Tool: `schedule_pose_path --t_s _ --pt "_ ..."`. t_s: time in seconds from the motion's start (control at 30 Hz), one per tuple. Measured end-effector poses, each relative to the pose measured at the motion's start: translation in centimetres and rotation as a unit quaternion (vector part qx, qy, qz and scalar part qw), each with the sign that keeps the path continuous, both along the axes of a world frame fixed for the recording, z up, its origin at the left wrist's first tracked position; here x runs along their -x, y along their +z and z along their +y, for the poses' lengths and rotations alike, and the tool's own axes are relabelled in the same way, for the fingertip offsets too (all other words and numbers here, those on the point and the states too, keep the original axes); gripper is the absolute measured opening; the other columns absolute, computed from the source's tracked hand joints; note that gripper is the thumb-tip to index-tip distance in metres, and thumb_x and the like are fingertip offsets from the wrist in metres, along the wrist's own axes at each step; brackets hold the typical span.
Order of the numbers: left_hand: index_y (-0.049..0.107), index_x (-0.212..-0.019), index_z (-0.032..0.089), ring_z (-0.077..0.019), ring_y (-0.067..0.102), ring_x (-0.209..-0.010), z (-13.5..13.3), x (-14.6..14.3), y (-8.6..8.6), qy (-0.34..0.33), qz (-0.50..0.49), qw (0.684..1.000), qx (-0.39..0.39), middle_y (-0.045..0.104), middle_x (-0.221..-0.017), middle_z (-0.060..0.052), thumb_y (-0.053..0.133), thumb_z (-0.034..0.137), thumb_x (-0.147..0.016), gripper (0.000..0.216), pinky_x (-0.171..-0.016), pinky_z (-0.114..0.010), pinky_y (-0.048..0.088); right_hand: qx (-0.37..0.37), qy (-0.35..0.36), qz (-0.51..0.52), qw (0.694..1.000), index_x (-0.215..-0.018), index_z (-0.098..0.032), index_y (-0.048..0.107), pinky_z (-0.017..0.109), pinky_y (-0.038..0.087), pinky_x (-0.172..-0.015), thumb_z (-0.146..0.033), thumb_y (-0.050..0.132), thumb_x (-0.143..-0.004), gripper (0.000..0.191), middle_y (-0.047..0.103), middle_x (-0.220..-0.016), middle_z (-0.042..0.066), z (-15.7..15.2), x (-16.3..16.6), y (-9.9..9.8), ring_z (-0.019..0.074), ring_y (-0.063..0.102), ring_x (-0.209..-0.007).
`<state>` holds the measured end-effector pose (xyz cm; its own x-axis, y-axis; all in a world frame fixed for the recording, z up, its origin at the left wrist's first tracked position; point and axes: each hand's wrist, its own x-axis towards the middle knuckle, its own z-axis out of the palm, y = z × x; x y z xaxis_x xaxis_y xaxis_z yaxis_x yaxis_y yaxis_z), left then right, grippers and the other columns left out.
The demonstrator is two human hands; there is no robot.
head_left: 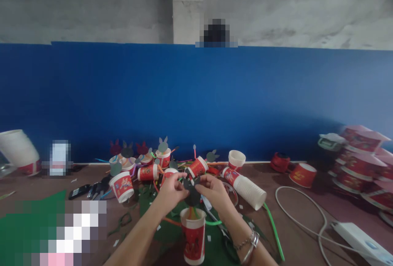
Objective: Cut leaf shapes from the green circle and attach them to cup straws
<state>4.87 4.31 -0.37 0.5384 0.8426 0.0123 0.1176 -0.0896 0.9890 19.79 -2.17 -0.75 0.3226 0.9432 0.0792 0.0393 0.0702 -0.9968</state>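
Both my hands meet low in the middle of the view and pinch a dark paper cutout (192, 194) with rounded ears. My left hand (170, 191) grips its left edge with closed fingers. My right hand (213, 190), bracelets on its wrist, grips the right edge. Directly under the cutout stands an upright red-and-white paper cup (193, 236) with an orange and a green straw poking out of its mouth. The cutout's lower part hangs just above the cup's rim.
Several decorated red cups (122, 185) lie and stand behind my hands, beside a stack of white cups (250, 191) on its side. Green felt (33, 213), scissors (121, 222), a white cable (302, 223) and power strip (359, 238) sit on the brown table. Stacked red bowls (360, 155) at right; blue partition behind.
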Motion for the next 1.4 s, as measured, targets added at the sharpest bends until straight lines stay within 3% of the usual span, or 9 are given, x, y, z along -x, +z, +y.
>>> schedule_pose_path --t_s 0.1,0.23,0.4,0.53,0.8,0.97,1.2,1.4 --pt "0.049 -0.113 0.010 -0.0102 0.046 -0.049 -0.1 -0.1 0.1 -0.003 -0.005 1.000 0.002 0.050 -0.050 0.009 0.064 0.014 -0.059 0.056 -0.052 -0.023 0.035 -0.024 0.006 -0.034 0.999 -0.077 -0.016 0.060 0.024 0.043 -0.055 -0.020 0.064 -0.062 0.017 0.062 -0.062 -0.001 -0.1 0.0 0.1 0.0141 0.056 -0.059" --pt "0.050 -0.110 0.010 -0.0102 0.045 -0.047 -0.2 -0.4 -0.2 -0.010 -0.018 1.000 0.012 0.049 -0.049 0.009 0.065 0.017 -0.058 0.054 -0.051 -0.024 0.035 -0.050 -0.017 -0.081 0.995 -0.088 -0.018 0.056 0.023 0.040 -0.054 -0.015 0.061 -0.063 0.026 0.054 -0.058 -0.005 -0.1 0.0 -0.1 0.0123 0.051 -0.055" --pt "0.055 -0.076 0.014 -0.0109 0.048 -0.048 -0.1 -0.9 -0.7 -0.017 -0.016 1.000 0.010 0.051 -0.052 0.005 0.063 0.025 -0.061 0.020 -0.051 -0.024 0.036 -0.073 -0.044 -0.071 0.994 -0.086 -0.021 0.048 0.022 0.037 -0.051 -0.015 0.060 -0.062 0.028 0.052 -0.058 -0.007 0.1 -0.2 -1.0 0.0119 0.051 -0.054" --pt "0.052 -0.059 0.016 -0.0110 0.047 -0.050 -0.2 -0.9 -0.5 -0.018 0.005 1.000 -0.014 0.050 -0.051 0.004 0.059 0.031 -0.066 0.018 -0.051 -0.024 0.036 -0.074 -0.056 -0.059 0.994 -0.085 -0.021 0.046 0.022 0.038 -0.052 -0.017 0.061 -0.062 0.028 0.052 -0.058 -0.007 0.4 -0.3 -1.4 0.0111 0.050 -0.053" --pt "0.049 -0.060 0.017 -0.0101 0.046 -0.048 -0.5 -0.6 0.2 -0.003 -0.013 1.000 -0.004 0.048 -0.051 0.005 0.059 0.033 -0.067 0.020 -0.049 -0.023 0.033 -0.069 -0.007 -0.063 0.996 -0.093 -0.018 0.051 0.027 0.044 -0.062 -0.017 0.060 -0.064 0.030 0.062 -0.077 0.001 0.5 -0.4 -1.0 0.0151 0.057 -0.069" --pt "0.053 -0.061 0.015 -0.0109 0.047 -0.050 -0.4 -0.6 0.0 -0.019 -0.016 1.000 -0.007 0.051 -0.053 0.004 0.060 0.033 -0.067 0.020 -0.052 -0.024 0.035 -0.058 0.000 -0.086 0.995 -0.092 -0.018 0.053 0.024 0.039 -0.054 -0.017 0.059 -0.065 0.027 0.053 -0.058 -0.006 0.2 -0.3 -0.5 0.0120 0.051 -0.055" --pt "0.058 -0.062 0.014 -0.0144 0.053 -0.055 -0.6 -0.7 0.0 -0.061 -0.005 0.998 0.020 0.058 -0.056 0.000 0.065 0.037 -0.062 0.024 -0.055 -0.026 0.039 -0.078 0.002 -0.091 0.993 -0.089 -0.019 0.047 0.023 0.038 -0.054 -0.014 0.055 -0.065 0.026 0.053 -0.061 -0.006 -0.1 -0.1 -0.4 0.0122 0.052 -0.058" --pt "0.052 -0.055 0.017 -0.0131 0.050 -0.050 -0.5 -0.5 0.3 -0.009 0.013 1.000 -0.008 0.053 -0.049 0.003 0.064 0.036 -0.065 0.025 -0.052 -0.025 0.038 -0.071 -0.006 -0.113 0.991 -0.095 -0.018 0.052 0.025 0.043 -0.058 -0.021 0.056 -0.072 0.023 0.059 -0.064 -0.003 0.1 -0.2 -0.4 0.0147 0.058 -0.063"
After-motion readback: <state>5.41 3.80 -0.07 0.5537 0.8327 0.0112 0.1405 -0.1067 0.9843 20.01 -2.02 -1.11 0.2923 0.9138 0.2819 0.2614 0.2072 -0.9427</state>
